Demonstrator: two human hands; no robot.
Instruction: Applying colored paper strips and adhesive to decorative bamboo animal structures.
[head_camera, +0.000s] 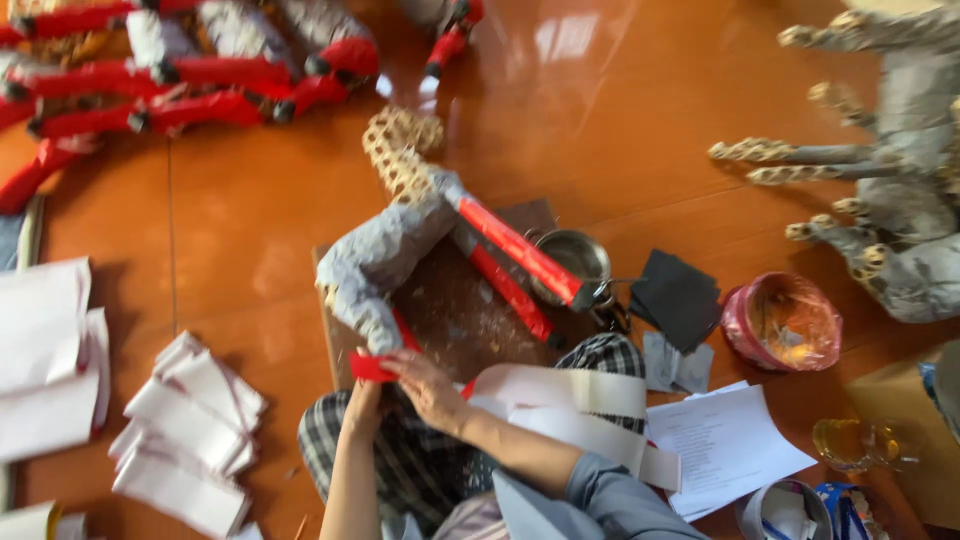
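Bare orange floor (240, 230) lies open beyond the fingers' left side; paper stacks (185, 440) crowd nearer. The grey papered frame (385, 255) rises just above the fingers. Both left hand (362, 405) and right hand (425, 385) pinch red paper (372, 367).

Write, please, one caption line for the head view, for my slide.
Two bare hands, left hand and right hand, press a red paper strip onto a grey paper-wrapped woven frame figure above an orange floor.

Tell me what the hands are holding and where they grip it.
Both hands, left and right, pinch a red paper strip at the lower end of a grey paper-covered figure; the exact finger placement is blurred.
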